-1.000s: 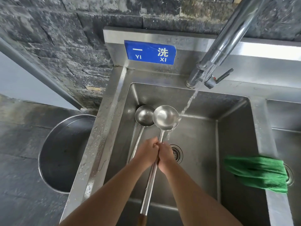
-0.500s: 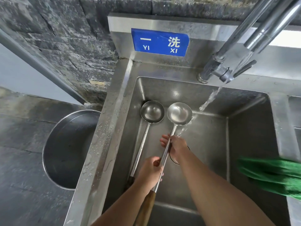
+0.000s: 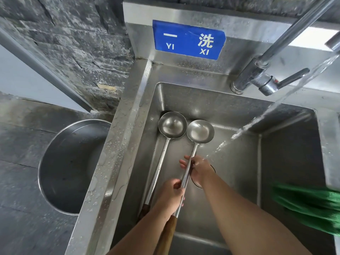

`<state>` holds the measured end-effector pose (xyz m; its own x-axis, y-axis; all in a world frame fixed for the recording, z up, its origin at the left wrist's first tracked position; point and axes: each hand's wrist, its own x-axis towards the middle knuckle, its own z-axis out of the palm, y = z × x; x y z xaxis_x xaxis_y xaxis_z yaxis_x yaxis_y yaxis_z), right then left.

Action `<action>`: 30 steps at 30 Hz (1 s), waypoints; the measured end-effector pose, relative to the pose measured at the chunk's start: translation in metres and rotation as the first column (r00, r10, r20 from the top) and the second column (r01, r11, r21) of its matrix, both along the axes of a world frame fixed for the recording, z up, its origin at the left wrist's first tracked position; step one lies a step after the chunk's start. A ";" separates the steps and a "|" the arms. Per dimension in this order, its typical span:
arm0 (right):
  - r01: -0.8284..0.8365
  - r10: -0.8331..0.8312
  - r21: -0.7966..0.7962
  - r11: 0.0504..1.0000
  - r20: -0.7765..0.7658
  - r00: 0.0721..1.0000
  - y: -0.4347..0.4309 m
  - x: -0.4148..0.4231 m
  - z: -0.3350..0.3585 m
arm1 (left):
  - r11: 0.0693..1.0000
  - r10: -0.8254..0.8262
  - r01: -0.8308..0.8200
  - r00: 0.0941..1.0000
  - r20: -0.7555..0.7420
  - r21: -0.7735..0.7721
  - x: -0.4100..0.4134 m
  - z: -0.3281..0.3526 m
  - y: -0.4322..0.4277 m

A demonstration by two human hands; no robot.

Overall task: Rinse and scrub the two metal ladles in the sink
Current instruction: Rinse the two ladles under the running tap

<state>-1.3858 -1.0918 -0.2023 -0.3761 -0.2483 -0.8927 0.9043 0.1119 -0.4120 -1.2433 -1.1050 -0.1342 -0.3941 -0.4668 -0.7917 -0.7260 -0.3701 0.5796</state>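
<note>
My left hand (image 3: 171, 196) was wrapped round the steel shaft of the held ladle (image 3: 200, 132), just above its wooden grip, fingers curled tight on it. My right hand (image 3: 199, 171) clasped the same shaft further up, nearer the bowl, with my fingertips (image 3: 183, 162) showing past the shaft on its far side. The ladle's bowl lay beyond both hands, open side up, low in the sink (image 3: 287, 159). The water stream (image 3: 244, 128) slanted down from the tap (image 3: 257, 78), beyond and to the right of my grip, and struck the back of my right hand. The second ladle (image 3: 172, 125) lay loose in the sink just left of my hands, bowl up and side by side with the one I held, its shaft running back along the left wall. The drain (image 3: 197, 184) showed partly under my right wrist. A green cloth (image 3: 309, 205) hung over the sink's edge well to the right of my right forearm, and a round metal basin (image 3: 73, 166) sat outside the sink, well left of my left hand.
</note>
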 end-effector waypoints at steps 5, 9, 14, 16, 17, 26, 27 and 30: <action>-0.013 0.013 -0.003 1.000 0.043 0.999 -0.003 -0.002 -0.009 | 0.997 -0.037 0.041 0.997 0.068 -0.060 0.003 -0.015 -0.002; -0.046 0.046 0.000 0.999 0.077 0.996 0.001 -0.004 -0.013 | 0.983 -0.110 0.126 0.987 0.121 -0.134 0.010 -0.042 0.002; -0.124 0.119 0.052 0.991 0.088 0.989 0.002 -0.001 -0.021 | 0.929 -0.222 0.280 0.945 0.241 -0.243 0.007 -0.031 0.006; -0.148 0.143 0.043 0.988 0.091 0.986 0.004 -0.001 -0.023 | 0.918 -0.219 0.288 0.941 0.258 -0.272 0.008 -0.032 0.007; -0.153 0.149 0.037 0.988 0.093 0.984 0.005 -0.001 -0.023 | 0.918 -0.214 0.286 0.941 0.263 -0.275 0.008 -0.033 0.008; -0.160 0.154 0.078 0.984 0.071 0.985 0.005 -0.007 -0.031 | 0.898 -0.294 0.359 0.919 0.263 -0.255 0.004 -0.054 0.005; -0.164 0.159 0.087 0.983 0.061 0.985 0.005 -0.007 -0.030 | 0.896 -0.295 0.361 0.920 0.260 -0.260 0.004 -0.055 0.005; -0.157 0.154 0.078 0.985 0.049 0.987 0.009 -0.006 -0.031 | 0.902 -0.295 0.357 0.920 0.259 -0.242 0.003 -0.059 0.004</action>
<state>-1.3922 -1.0828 -0.2335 -0.2999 -0.2269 -0.9266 0.8898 0.2837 -0.3574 -1.2408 -1.1005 -0.1935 -0.4009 -0.5542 -0.7295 -0.8940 0.0626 0.4438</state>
